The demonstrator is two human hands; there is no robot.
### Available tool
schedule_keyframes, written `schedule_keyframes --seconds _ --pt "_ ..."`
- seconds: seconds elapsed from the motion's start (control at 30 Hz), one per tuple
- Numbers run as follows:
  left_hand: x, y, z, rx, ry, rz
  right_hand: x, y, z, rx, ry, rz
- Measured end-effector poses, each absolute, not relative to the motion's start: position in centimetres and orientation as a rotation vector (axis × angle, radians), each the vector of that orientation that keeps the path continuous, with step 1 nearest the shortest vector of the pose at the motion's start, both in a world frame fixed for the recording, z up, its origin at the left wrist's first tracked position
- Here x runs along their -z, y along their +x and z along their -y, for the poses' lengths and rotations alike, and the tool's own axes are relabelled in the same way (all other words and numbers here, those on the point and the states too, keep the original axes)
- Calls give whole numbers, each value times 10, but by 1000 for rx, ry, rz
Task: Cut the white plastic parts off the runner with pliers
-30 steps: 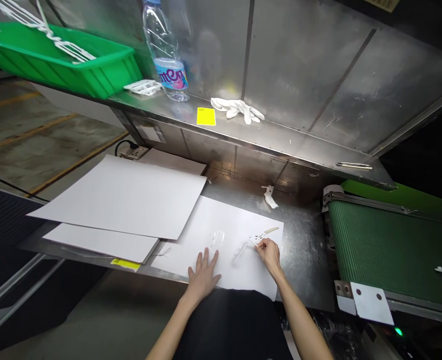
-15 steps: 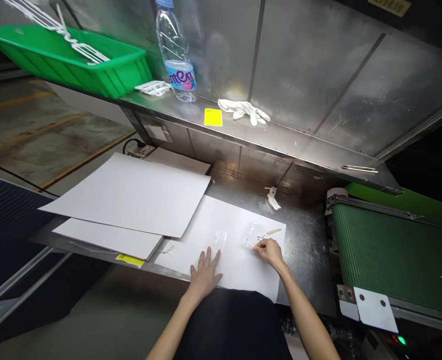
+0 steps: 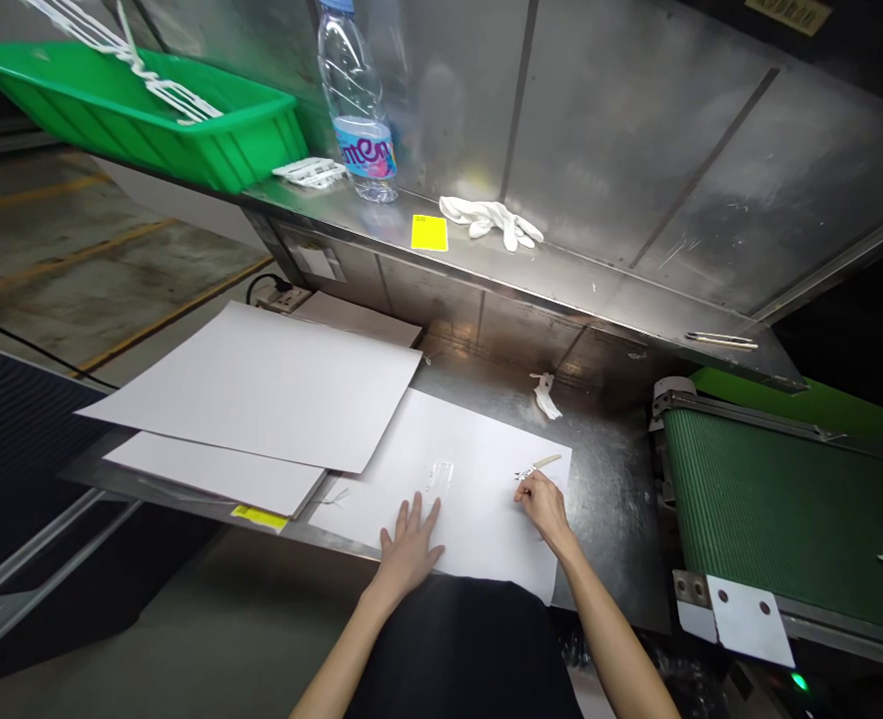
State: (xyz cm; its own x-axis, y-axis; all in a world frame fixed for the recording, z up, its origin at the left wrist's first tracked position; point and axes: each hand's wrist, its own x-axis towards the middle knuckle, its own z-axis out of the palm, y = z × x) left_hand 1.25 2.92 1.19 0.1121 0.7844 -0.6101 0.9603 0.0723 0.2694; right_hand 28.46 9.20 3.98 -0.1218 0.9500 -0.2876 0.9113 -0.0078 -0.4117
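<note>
The right hand (image 3: pixel 542 502), low in the middle of the frame, has its fingers curled; I cannot tell if they pinch anything. A small knife (image 3: pixel 537 466) lies just above it, touching or almost touching the fingertips. The left hand (image 3: pixel 408 544) lies flat with fingers spread on a white sheet (image 3: pixel 478 519). A small clear plastic part (image 3: pixel 440 475) sits just above that hand. The sheet lies on the steel worktop (image 3: pixel 606 479). More white sheets (image 3: pixel 262 384) lie to the left.
</note>
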Motion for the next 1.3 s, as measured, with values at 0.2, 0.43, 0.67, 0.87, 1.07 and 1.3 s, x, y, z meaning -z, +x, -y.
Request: schedule_keyframes --seconds 0.2,0.43,0.67,0.87,1.07,1.3 --pt "-11 13 -30 355 1744 -1701 -55 302 -86 -917 -1887 2577" --pt "-12 13 -30 342 1740 -1697 -40 302 -58 -714 -2207 2962" --pt "-11 10 -29 314 1740 -1699 -49 301 -53 -649 -2139 3128" --pt "-9 10 -27 306 1749 -1700 -61 308 -65 -397 -2387 2956" --pt "-10 10 -26 313 1751 -1701 -60 324 -67 -575 -2586 2850" --pt "-11 11 -26 306 1751 -1700 -67 319 -57 -584 -2461 2877"
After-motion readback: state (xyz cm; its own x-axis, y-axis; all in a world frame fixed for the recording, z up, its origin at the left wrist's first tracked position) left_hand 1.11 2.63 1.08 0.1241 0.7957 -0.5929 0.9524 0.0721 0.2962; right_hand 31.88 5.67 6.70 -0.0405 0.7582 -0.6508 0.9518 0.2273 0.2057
